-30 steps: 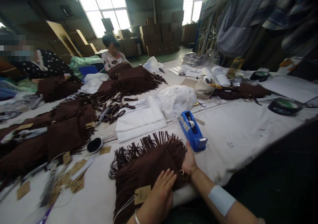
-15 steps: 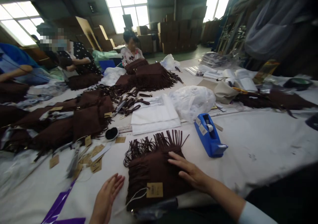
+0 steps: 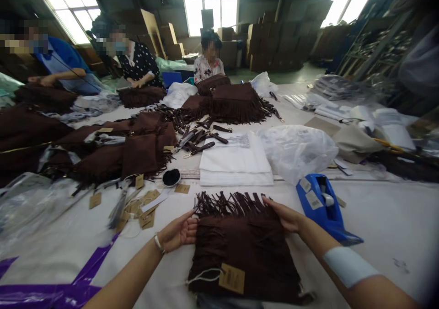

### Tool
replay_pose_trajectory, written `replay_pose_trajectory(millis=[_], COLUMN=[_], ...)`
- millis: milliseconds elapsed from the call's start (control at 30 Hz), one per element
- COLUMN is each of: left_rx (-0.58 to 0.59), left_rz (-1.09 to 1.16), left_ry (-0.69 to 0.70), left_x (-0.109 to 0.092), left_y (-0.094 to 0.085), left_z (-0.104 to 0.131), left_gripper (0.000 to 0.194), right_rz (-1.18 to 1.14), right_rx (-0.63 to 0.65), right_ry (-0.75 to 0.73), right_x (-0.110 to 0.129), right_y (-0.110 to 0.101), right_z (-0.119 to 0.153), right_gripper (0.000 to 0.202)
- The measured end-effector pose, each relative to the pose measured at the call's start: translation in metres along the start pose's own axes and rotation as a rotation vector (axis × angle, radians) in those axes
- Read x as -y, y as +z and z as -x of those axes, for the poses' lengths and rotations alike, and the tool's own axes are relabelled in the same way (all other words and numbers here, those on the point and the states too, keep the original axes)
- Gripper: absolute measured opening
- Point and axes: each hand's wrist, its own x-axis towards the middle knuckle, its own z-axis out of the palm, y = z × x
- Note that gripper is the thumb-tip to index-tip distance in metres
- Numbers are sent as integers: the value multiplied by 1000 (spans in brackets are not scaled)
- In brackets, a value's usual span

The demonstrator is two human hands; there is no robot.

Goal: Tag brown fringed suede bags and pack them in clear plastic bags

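Note:
A dark brown fringed bag (image 3: 245, 249) lies flat before me on the white-covered table, its long fringe spread at the far edge. A kraft paper tag (image 3: 232, 278) on a white string rests on its near part. At the bag's upper left corner, my left hand (image 3: 180, 230) has its fingers curled against the side and the thumb at the fringe. My right hand (image 3: 284, 214) grips the upper right corner, with fingertips on the fringe strands and part of the hand hidden by the edge.
A blue tape dispenser (image 3: 322, 204) stands to the right. Beyond the bag lie folded white sheets (image 3: 236, 165) and a clear plastic bag (image 3: 302, 149). Leftward are loose tags (image 3: 147, 208), a small dish of black material (image 3: 171, 177) and brown bags (image 3: 139, 156). Several people work across the table.
Both hands have moved to the bag's far corners; the left was beside it and the right lay on top. The bag now sits straighter, its fringe more spread. My view has turned left.

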Motion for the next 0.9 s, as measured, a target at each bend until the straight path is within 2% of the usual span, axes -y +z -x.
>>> replay_pose_trajectory(millis=[133, 300, 433, 600, 667, 767, 833, 900], left_rx=[118, 174, 275, 329, 328, 335, 371, 385], left_rz=[11, -10, -43, -202, -291, -555, -829, -1083], left_ry=[-96, -108, -102, -139, -57, 173, 319, 452], left_x=[-20, -41, -55, -67, -69, -65, -54, -35], left_y=[-1, 4, 25, 53, 62, 74, 81, 83], left_z=[-23, -56, -87, -118, -114, -88, -63, -37], left_gripper=[40, 35, 35, 43, 44, 44, 43, 40], right_rz=[-11, -104, -103, 22, 184, 512, 813, 1122], right_rx=[28, 81, 76, 82, 75, 60, 114, 191], right_ry=[88, 72, 69, 46, -37, -193, -296, -415], right_x=[14, 15, 10, 15, 23, 28, 21, 4], right_y=[12, 8, 9, 7, 9, 24, 39, 54], right_z=[-30, -35, -35, -38, -31, -11, 4, 16], right_gripper=[44, 37, 44, 57, 60, 53, 46, 47])
